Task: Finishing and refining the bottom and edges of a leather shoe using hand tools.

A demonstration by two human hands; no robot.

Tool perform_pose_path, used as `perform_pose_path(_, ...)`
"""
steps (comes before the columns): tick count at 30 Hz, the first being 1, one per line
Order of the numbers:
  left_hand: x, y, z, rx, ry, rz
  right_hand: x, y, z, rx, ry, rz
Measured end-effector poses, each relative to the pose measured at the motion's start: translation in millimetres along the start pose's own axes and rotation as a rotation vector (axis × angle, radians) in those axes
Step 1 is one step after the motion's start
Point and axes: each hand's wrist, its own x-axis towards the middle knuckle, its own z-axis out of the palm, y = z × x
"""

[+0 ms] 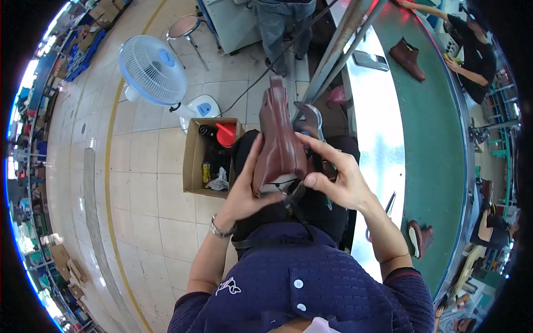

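A reddish-brown leather boot (279, 136) is held over my lap, its narrow end pointing away from me and a pale patch showing at the near end. My left hand (244, 191) wraps the boot's left side, fingers along the leather and thumb near the pale part. My right hand (341, 177) grips the near right side, with thumb and fingers against the leather. Just beyond the boot, a dark curved metal piece (307, 119) stands between my knees, partly hidden. A thin dark strap or cord hangs below the boot's near end.
To the left, a cardboard box (190, 161) holds a red container and bottles; a white fan (152, 69) stands behind it. On the right run a pale bench (383, 133) with a phone (371, 61) and a green conveyor (436, 155) carrying boots (408, 58). Other people stand nearby.
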Motion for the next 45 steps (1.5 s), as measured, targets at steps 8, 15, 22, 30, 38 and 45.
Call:
perform_pose_path(8,-0.2,-51.6,-44.0,-0.023,0.044,0.034,5.1,-2.7,41.6,0.039,-0.033,0.061)
perform_pose_path(15,-8.3,-57.2,-46.7,-0.079,0.04,0.014,3.8,-4.8,51.1,0.033,-0.062,0.102)
perform_pose_path(22,-9.4,-60.6,-45.4,0.014,0.034,0.065,-20.5,6.4,41.9,0.307,0.153,0.276)
perform_pose_path(30,-35.0,-56.3,-56.3,-0.071,0.133,-0.426,-112.3,147.2,-28.6,-0.48,0.632,0.724)
perform_pose_path(38,-66.6,-104.6,-73.7,-0.583,0.214,-0.627,-181.8,177.0,-41.1,-0.528,0.78,0.697)
perform_pose_path(45,-32.9,-52.3,-32.2,-0.431,0.129,-0.726,-306.8,143.0,-10.6,-0.719,0.882,1.118)
